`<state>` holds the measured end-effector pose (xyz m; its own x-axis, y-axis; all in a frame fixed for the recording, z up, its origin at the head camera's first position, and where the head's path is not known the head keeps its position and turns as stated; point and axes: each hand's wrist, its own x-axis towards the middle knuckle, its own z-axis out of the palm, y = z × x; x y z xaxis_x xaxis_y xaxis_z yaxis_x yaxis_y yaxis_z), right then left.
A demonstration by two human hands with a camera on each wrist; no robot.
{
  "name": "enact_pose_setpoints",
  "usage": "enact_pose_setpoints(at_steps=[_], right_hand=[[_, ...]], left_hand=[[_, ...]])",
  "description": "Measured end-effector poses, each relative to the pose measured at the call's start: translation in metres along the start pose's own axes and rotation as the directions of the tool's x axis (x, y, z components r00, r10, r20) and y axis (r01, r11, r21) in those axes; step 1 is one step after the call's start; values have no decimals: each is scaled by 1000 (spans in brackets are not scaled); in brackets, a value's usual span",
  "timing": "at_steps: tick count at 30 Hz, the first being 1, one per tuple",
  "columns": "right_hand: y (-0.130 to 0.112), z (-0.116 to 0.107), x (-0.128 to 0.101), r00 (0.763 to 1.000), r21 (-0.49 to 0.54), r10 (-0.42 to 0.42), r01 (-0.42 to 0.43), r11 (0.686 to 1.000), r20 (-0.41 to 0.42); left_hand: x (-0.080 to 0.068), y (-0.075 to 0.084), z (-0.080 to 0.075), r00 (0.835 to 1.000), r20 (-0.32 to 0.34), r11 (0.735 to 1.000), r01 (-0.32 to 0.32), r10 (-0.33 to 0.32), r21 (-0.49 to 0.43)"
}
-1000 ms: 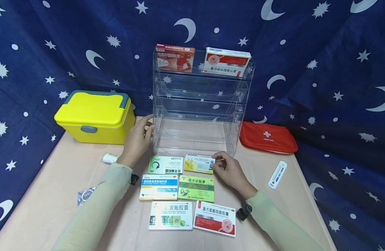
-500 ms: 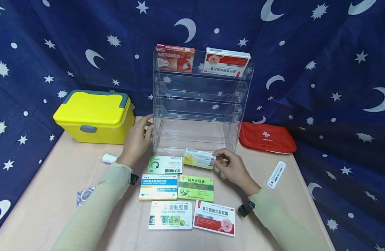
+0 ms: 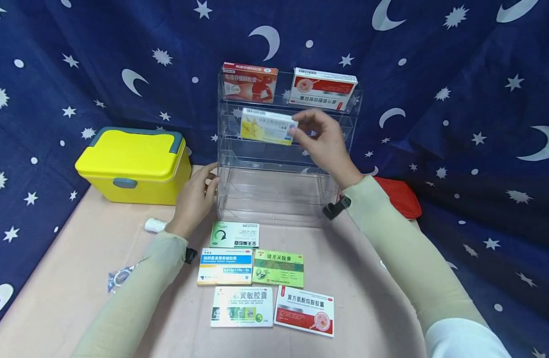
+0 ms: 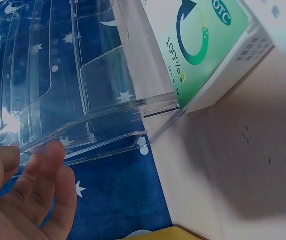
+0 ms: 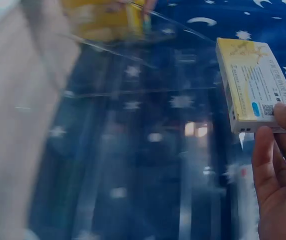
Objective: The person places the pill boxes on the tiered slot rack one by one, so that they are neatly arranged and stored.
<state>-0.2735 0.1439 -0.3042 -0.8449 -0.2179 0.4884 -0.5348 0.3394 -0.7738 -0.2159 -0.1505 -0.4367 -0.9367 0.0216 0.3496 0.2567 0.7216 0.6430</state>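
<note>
Right wrist view blurred, yellow box (image 5: 253,85) pinched, rack (image 3: 283,149) seemingly behind

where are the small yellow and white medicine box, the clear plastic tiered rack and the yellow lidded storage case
small yellow and white medicine box (image 3: 266,126), head view, middle of its front face
clear plastic tiered rack (image 3: 278,199), head view, bare bottom tier
yellow lidded storage case (image 3: 131,155), head view, top of its lid

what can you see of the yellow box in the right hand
The yellow box is a flat cardboard medicine carton, yellow fading to white, with small print and a blue mark. The right hand pinches its right end, holding it level in the air before the second tier of the clear rack. Whether it touches the rack cannot be told.
</note>
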Motion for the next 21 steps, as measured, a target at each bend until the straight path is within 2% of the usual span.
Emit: enact_pose_setpoints(at_steps=[4,8,14,21], right_hand=[[-6,7,41,1000,-52,8,-9,999,-15],[-11,18,61,999,-128,34,-32,991,16],[-4,33,66,985,-187,130,-107,977,111],[3,39,64,975,-227,174,-141,964,135]], left_hand=[[1,-1,0,1000,-1,1000,-3,3,5],[2,-1,0,1000,-3,1000,2,-2,0],[2,-1,-1,1000,-15,1000,1,-2,-23],[5,-3,-3,1000,6,983,27,-27,-179]])
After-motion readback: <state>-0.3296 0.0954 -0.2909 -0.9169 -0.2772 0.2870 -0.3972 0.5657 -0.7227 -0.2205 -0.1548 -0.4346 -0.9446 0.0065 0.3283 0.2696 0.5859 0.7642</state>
